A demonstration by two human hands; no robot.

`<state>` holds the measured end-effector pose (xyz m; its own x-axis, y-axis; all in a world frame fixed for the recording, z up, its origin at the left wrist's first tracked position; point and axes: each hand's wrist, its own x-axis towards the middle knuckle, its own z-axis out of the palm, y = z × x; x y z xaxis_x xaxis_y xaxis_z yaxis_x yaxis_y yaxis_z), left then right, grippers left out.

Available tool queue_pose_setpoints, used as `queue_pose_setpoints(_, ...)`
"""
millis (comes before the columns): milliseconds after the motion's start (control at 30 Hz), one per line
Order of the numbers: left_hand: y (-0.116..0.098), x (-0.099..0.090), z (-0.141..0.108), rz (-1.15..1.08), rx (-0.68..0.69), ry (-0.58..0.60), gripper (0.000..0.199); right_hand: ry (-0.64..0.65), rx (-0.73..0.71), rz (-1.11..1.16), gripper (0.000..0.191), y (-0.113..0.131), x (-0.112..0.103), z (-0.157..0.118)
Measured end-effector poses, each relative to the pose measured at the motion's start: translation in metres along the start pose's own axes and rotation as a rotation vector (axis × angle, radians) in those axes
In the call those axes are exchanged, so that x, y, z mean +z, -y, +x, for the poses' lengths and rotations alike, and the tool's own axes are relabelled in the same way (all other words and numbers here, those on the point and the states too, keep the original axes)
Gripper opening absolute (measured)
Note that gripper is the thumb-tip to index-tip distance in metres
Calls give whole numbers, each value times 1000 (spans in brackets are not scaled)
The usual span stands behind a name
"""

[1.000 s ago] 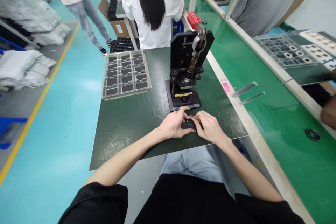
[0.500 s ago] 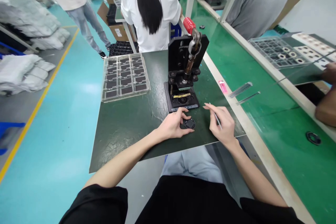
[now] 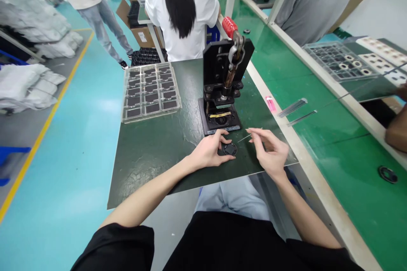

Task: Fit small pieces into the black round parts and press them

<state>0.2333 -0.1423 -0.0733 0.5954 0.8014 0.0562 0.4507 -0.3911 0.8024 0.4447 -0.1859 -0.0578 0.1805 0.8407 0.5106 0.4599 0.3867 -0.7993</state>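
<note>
My left hand (image 3: 210, 150) rests on the dark green table with thumb and fingers curled around a small round black part (image 3: 230, 149), which lies flat with a thin pale rim. To its right, my right hand (image 3: 270, 149) pinches a thin silver rod (image 3: 244, 138) between thumb and fingertips. The rod's free end points left, close to the round part; whether it touches cannot be made out. Just beyond both hands stands a black hand press (image 3: 221, 84) with a red-gripped lever (image 3: 229, 27). A yellow strip (image 3: 220, 115) lies across the press base.
A clear tray (image 3: 151, 92) of black pieces sits at the table's left. Thin silver strips (image 3: 292, 108) and a pink item (image 3: 271, 103) lie by the right rail. A green conveyor (image 3: 343, 135) carries a black ring (image 3: 388, 174). A person in white (image 3: 181, 12) is ahead.
My right hand has turned the silver rod, swinging its end left toward the round part. My left hand stays around the part. The black ring on the conveyor has shifted slightly right in view.
</note>
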Motion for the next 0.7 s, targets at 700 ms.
queue_pose_setpoints(700,0,1,1,12,14,-10,73,45,-120,1,28,-9,9,-17)
